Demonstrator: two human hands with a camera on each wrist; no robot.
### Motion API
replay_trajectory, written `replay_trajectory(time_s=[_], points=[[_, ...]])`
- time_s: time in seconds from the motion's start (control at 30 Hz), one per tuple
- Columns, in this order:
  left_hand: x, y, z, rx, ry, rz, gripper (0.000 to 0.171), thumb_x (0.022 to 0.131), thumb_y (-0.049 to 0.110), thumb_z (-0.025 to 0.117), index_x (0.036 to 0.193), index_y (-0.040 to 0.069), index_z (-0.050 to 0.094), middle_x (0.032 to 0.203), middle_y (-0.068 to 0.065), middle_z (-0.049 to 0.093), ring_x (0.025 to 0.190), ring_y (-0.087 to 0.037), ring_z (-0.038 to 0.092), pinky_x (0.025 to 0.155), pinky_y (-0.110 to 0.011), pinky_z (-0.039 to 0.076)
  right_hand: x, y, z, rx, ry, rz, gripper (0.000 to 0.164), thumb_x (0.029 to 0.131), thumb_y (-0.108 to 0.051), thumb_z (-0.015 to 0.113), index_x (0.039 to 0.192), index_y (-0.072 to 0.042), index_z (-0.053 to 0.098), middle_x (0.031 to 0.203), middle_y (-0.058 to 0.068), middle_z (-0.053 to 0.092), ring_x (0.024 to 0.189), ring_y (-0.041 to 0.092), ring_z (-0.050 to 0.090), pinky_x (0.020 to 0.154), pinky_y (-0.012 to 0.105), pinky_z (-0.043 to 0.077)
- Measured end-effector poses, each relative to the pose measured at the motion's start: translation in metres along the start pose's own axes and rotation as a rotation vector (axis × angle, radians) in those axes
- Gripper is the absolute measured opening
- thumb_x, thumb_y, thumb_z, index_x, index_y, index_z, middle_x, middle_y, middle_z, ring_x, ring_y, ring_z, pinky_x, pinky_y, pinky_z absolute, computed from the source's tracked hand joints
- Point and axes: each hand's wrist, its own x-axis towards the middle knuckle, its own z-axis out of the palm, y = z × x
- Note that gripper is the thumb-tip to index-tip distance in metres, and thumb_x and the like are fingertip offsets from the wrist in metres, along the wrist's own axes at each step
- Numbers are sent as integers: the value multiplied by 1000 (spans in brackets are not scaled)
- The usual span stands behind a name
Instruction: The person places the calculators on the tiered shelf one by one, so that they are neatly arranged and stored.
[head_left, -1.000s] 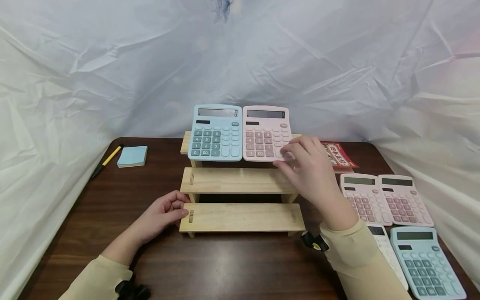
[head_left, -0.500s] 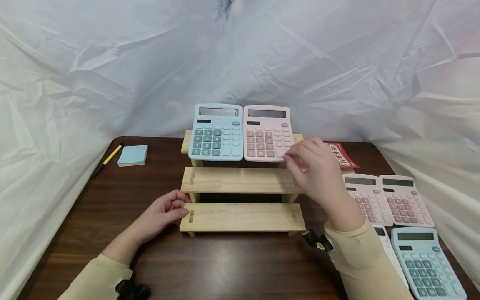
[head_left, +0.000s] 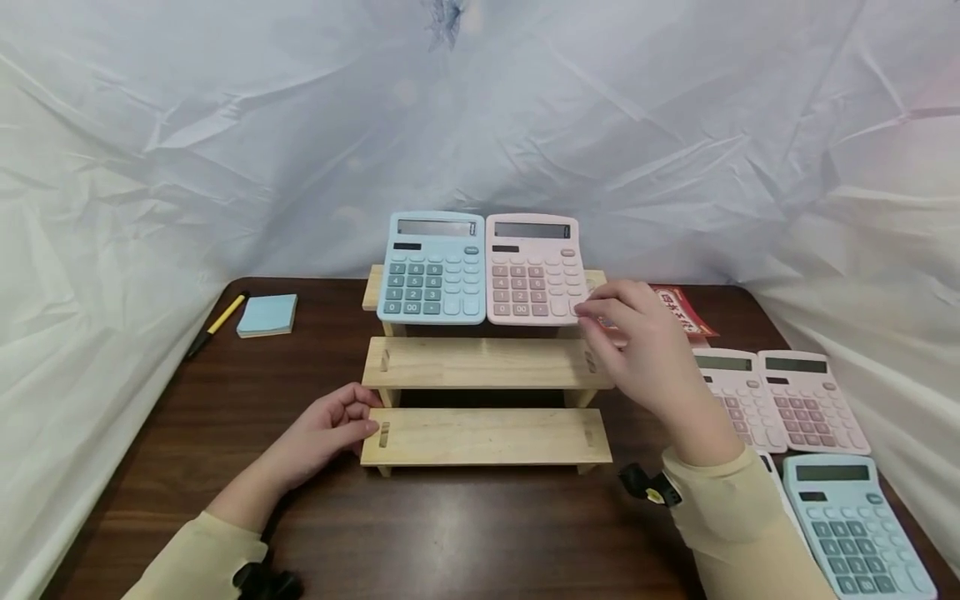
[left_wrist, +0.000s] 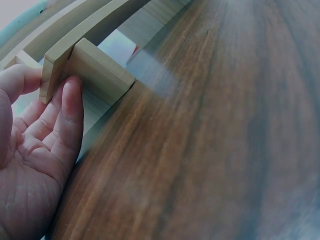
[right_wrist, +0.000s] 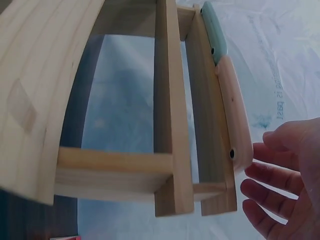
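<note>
A three-step wooden stand (head_left: 480, 363) is at the middle of the table. On its top step a light blue calculator (head_left: 432, 267) and a pink calculator (head_left: 535, 268) lean side by side, displays upward. My left hand (head_left: 333, 425) pinches the left end of the lowest step; in the left wrist view, thumb and fingers hold the board end (left_wrist: 50, 75) from both sides. My right hand (head_left: 641, 346) is at the pink calculator's lower right corner. The right wrist view has its relaxed fingers (right_wrist: 270, 172) right at the edge of that calculator (right_wrist: 236, 112).
To the right lie two more pink calculators (head_left: 810, 400), another blue one (head_left: 855, 525) and a white one mostly behind my sleeve. A red printed packet (head_left: 686, 312) lies behind my right hand. A yellow marker (head_left: 219, 323) and blue sticky notes (head_left: 267, 315) are at back left.
My right hand has drawn slightly rightward along the lower edge of the pink calculator to its corner. My left hand has stayed on the lowest step.
</note>
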Motion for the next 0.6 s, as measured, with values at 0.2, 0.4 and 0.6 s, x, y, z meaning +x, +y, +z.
replay_trajectory(time_s=[0.2,0.4,0.6], points=[[0,-1,1,0,7,-6,31,97,13,60,119,-2,45,97,-22,63,77,-28,64,66,-41,57,-4,5,-6,-31,-3,33,15,86,-9,70,100,-5,74,102,6,64,100,25,58,88,39,44],[1,0,3,-10,-8,-3,32,97,14,60,120,-2,44,99,-22,63,79,-28,64,67,-41,57,-16,18,-17,-113,-21,111,18,84,-9,70,102,-7,74,100,4,65,90,22,61,76,40,49],[-1,1,1,-5,-1,-8,31,97,13,60,120,-1,45,99,-22,64,79,-28,65,66,-43,57,-31,40,-20,-201,-182,288,29,87,-17,69,114,-8,69,107,7,61,85,28,61,71,49,47]])
